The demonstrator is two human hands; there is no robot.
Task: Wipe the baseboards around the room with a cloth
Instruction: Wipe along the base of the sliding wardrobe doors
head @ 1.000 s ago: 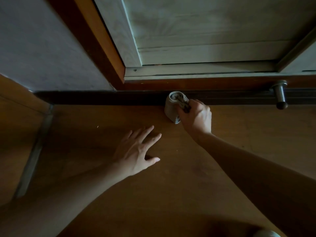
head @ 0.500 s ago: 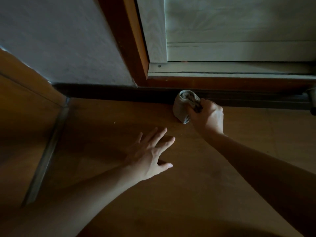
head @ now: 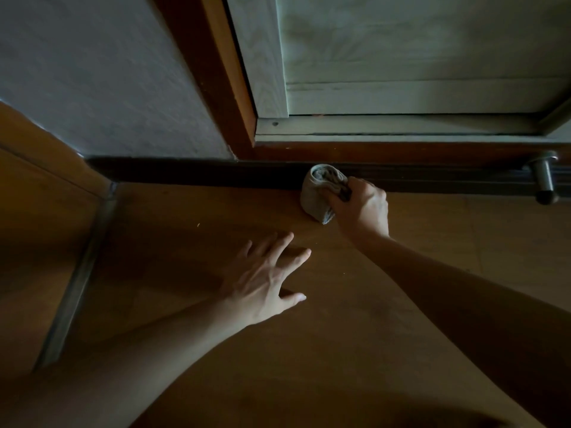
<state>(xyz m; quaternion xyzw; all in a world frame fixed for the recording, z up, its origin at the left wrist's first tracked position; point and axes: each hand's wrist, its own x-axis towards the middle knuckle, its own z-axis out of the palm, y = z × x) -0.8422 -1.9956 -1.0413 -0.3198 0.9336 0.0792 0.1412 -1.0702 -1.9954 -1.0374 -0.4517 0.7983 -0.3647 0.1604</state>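
My right hand squeezes the bunched grey cloth against the dark wooden baseboard at twelve o'clock, to rub it; my left hand, fingers spread, steadies me on the brown floor.

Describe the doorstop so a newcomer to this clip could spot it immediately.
Find the pale door at top right, then drop to the dark baseboard below its sill. The doorstop juts out at the far right, a short metal peg with a dark rounded tip, right of the cloth.
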